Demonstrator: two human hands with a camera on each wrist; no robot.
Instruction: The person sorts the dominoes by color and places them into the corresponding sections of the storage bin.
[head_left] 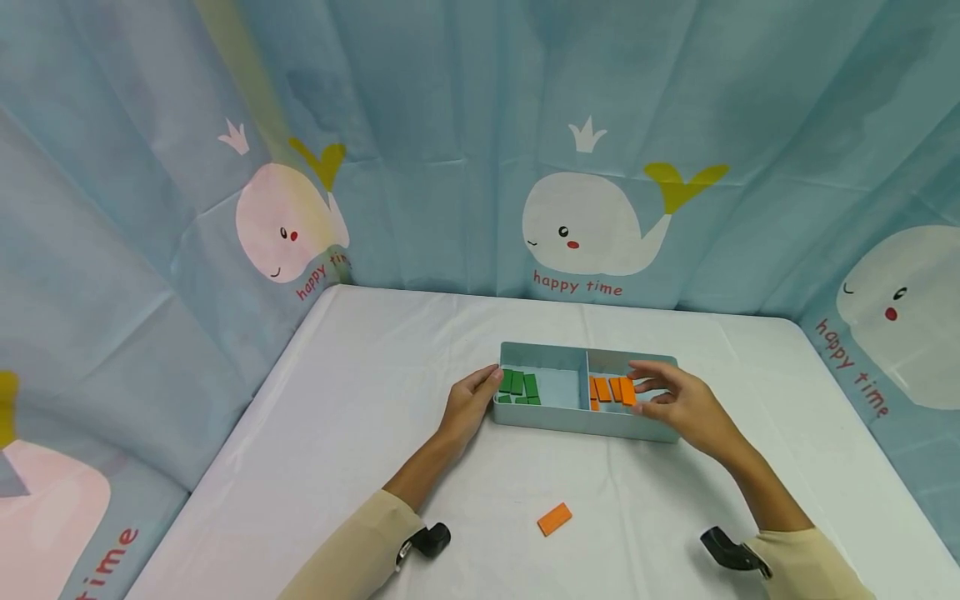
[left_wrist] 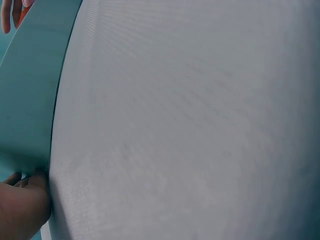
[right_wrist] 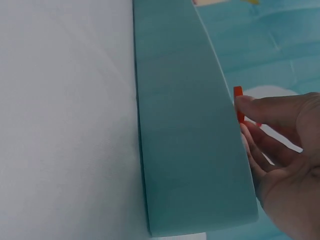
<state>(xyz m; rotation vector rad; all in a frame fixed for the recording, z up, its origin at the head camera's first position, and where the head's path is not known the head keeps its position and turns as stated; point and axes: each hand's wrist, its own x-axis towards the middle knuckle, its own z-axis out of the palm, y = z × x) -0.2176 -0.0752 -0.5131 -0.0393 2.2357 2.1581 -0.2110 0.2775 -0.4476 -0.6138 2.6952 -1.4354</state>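
A pale teal divided box (head_left: pixel 562 417) stands on the table, with several green blocks (head_left: pixel 517 383) in its left compartment and several orange blocks (head_left: pixel 603 389) in its right one. My left hand (head_left: pixel 467 408) grips the box's left end; in the left wrist view that hand (left_wrist: pixel 25 207) is at the corner of the front wall. Over the right compartment, my right hand (head_left: pixel 686 408) pinches an orange block (right_wrist: pixel 239 102) between thumb and fingers, upright at the rim. Another orange block (head_left: pixel 555 519) lies on the table in front of the box.
A white cloth (head_left: pixel 420 333) covers the table. Blue curtains (head_left: pixel 435 208) printed with whales hang behind it and at both sides. A black wrist camera (head_left: pixel 431 540) sits by the left sleeve, and another black camera (head_left: pixel 727 550) by the right sleeve.
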